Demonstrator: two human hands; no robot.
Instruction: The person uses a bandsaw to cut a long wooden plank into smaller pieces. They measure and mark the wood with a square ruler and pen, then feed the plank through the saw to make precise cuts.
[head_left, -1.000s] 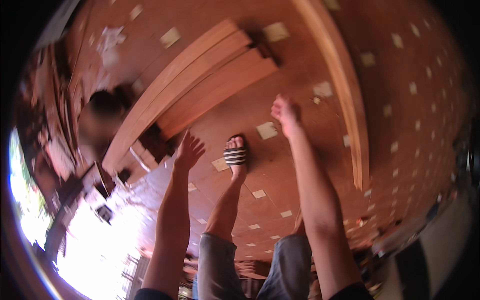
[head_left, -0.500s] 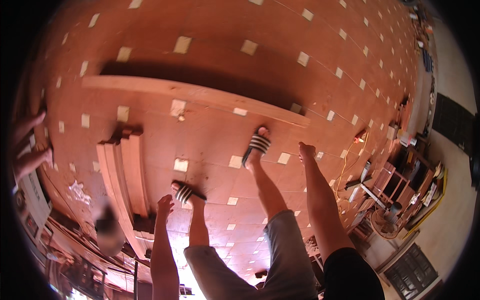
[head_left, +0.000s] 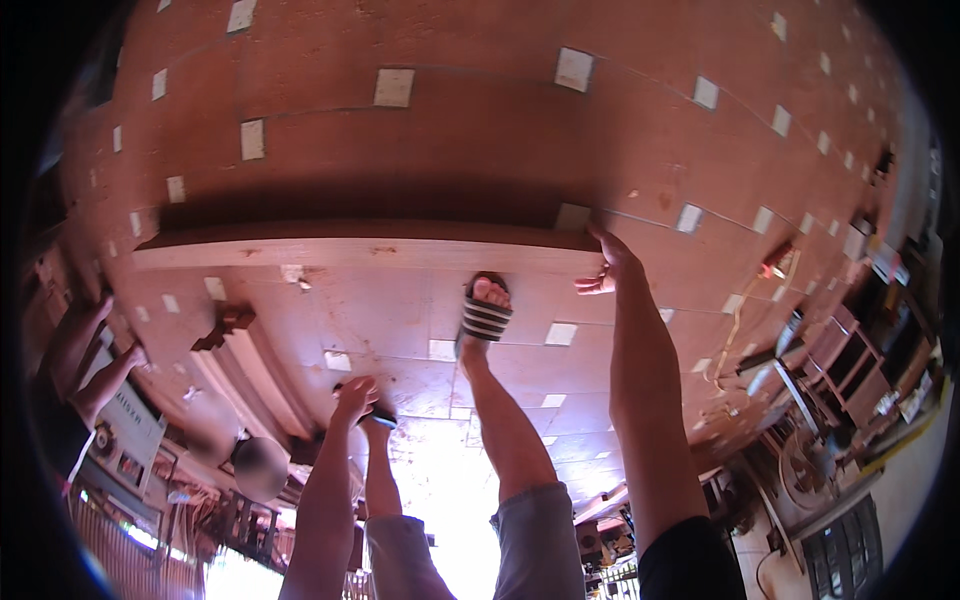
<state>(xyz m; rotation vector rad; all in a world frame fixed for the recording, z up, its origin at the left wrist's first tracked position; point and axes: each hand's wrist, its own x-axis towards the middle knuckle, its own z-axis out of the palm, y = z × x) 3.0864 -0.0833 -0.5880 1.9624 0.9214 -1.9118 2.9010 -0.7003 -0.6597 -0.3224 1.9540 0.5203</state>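
- The right hand [head_left: 610, 268] reaches to 1 o'clock, fingers loosely spread and grasping nothing, fingertips at the right end of a long wooden plank [head_left: 350, 248].
- The plank lies across the red tiled floor [head_left: 480, 150], spanning 9 to 1 o'clock.
- The left hand [head_left: 352, 398], at 7 o'clock, hangs relaxed and empty near the left foot.
- A striped sandal [head_left: 486, 316] steps just below the plank.

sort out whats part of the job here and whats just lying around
In hand:
- long wooden plank, lying on the tiled floor
- right hand, at the plank's right end
- left hand, empty

Lying about:
- stacked boards at left
- wooden furniture frames at right
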